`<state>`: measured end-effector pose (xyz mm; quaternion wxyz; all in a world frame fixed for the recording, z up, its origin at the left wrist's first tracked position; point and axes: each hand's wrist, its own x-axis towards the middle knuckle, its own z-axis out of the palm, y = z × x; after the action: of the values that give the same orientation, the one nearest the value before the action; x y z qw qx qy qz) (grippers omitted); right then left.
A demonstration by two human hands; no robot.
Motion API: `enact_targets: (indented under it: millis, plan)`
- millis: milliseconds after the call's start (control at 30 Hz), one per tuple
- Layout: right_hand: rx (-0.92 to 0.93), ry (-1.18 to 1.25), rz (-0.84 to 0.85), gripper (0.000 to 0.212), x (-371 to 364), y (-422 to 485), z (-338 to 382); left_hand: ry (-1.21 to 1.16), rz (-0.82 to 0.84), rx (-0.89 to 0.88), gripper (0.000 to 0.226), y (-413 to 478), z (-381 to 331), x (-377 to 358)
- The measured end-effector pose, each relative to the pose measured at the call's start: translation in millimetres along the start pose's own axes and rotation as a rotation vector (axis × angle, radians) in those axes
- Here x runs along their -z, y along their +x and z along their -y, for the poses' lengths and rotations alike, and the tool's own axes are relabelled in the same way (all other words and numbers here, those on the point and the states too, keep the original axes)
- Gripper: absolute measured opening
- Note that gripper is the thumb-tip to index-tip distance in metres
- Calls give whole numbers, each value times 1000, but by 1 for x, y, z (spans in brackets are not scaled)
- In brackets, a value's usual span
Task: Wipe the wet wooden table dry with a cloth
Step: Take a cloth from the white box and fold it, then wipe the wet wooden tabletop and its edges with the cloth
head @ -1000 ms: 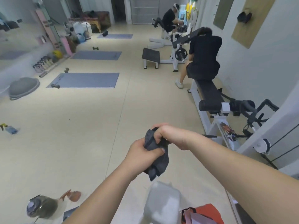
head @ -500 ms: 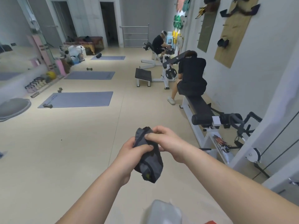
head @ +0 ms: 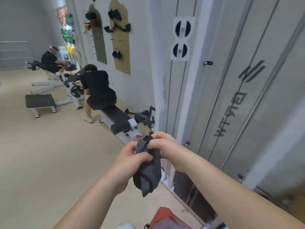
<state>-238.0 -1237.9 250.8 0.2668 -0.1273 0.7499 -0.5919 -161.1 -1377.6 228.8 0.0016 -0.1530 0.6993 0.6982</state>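
Both hands meet on the dark cloth [head: 147,177] in mid-air, the left hand [head: 130,156] at 9 o'clock of its bunched top and the right hand [head: 165,144] at 3 o'clock, equally near. Fingers [head: 154,144] of each are curled and clamped on that top end. The cloth's long axis runs down toward 6 o'clock, its free end dangling above the floor [head: 49,162]. No wooden table shows, so I'd judge the wiping not yet begun.
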Motion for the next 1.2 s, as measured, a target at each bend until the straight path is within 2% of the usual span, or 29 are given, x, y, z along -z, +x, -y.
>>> enact_targets:
  millis: [200, 267, 367, 433, 567, 667, 800, 867, 1033, 1200]
  plan:
    - [-31, 46, -415, 9, 182, -129, -82, 58, 442, 10, 26, -5, 4, -215]
    - [-45, 41, -540, 11, 241, -183, -114, 44, 535, 42, 35, -20, 11, -291]
    - [-89, 155, -723, 20, 322, -273, -162, -52, 718, 178, 49, -50, 31, -403]
    - [-102, 250, -904, 28, 366, -333, -190, -103, 871, 265, 47, -75, 51, -475]
    - [-166, 408, -1189, 27, 430, -440, -244, -148, 1075, 361, 44, -140, 83, -602]
    - [-289, 488, -1287, 30, 466, -506, -275, -85, 1129, 358, 50, -173, 91, -678]
    - [-408, 585, -1285, 35, 499, -568, -309, -41, 1179, 382, 51, -194, 100, -752]
    - [-389, 606, -1332, 29, 513, -581, -328, -24, 1216, 418, 49, -191, 109, -782]
    - [-329, 566, -1651, 19, 568, -585, -354, -19, 1310, 584, 47, -159, 132, -860]
    - [-315, 439, -1785, 11, 637, -578, -372, -28, 1312, 680, 37, -118, 136, -941]
